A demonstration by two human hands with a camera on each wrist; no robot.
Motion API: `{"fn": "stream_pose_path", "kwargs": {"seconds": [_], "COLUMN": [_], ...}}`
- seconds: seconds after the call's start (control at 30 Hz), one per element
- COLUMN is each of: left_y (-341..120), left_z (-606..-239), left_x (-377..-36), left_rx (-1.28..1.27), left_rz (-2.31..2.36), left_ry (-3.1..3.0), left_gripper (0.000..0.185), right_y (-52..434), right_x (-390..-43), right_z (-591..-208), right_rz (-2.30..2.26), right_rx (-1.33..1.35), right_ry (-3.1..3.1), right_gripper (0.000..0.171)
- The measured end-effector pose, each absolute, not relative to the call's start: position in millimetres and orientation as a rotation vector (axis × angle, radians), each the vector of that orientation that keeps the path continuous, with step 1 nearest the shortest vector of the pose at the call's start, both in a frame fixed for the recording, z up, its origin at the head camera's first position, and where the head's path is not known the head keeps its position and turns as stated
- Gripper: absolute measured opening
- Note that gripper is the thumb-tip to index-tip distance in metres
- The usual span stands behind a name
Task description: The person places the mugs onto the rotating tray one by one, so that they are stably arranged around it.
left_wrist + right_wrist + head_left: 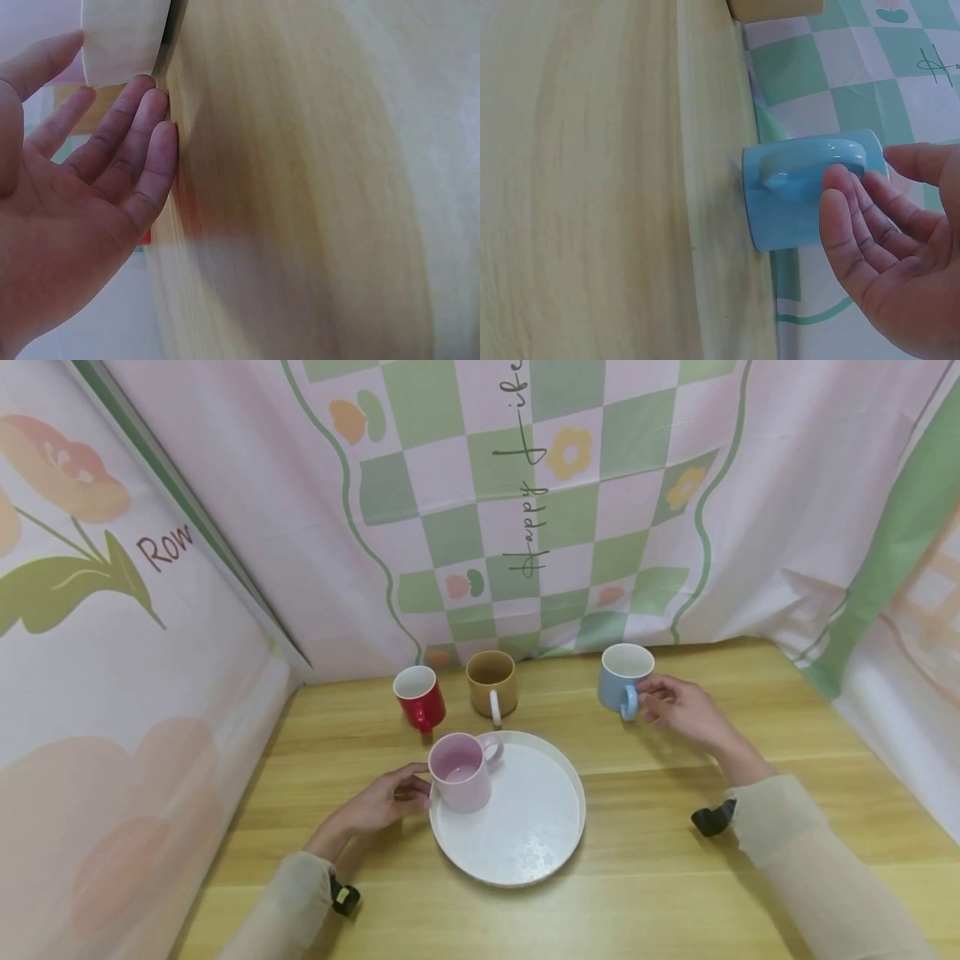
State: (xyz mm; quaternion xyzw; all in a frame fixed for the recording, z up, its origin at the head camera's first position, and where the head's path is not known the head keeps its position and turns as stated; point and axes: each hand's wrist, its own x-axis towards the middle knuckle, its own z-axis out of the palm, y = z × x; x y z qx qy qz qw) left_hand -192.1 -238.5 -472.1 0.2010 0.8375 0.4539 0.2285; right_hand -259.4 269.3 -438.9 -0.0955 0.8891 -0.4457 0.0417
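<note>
On the round white tray (525, 827) stands a pink mug (467, 785), toward the tray's left side, with its handle pointing right and back. My left hand (384, 799) is at the tray's left edge beside this mug, fingers loosely bent and spread. In the left wrist view, the thumb and fingertips are right at the tray's wall (124, 45). A light blue mug (621, 678) stands upright at the back right. My right hand (684, 710) reaches its handle (810, 157); the fingertips overlap the handle, while the thumb stays apart from the fingers, near the rim.
A red mug (420, 697) and a brown mug (492, 681) with a white handle stand behind the tray on the wooden table (637, 860). A checked curtain (510, 510) hangs along the table's back edge. Printed cloth (112, 710) closes off the left side.
</note>
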Motion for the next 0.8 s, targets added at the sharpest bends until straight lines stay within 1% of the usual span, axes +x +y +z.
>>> {"fn": "stream_pose_path", "kwargs": {"seconds": [0.23, 0.57, 0.8], "left_y": [-239, -239, -239], "left_z": [-472, -474, -474], "left_x": [-193, -193, -193], "left_rx": [0.56, 0.559, 0.565], "left_rz": [1.25, 1.25, 1.253], "left_ry": [2.305, 2.305, 2.306], "left_gripper": [0.057, 0.056, 0.056], "right_y": [267, 256, 250], "right_x": [-263, -267, -267], "right_z": [-444, -450, -453], "right_rz": [-1.382, -1.386, -1.381], "right_rx": [-0.197, -0.118, -0.086], "right_ry": [2.715, 2.703, 2.725], "right_gripper": [0.04, 0.05, 0.045]}}
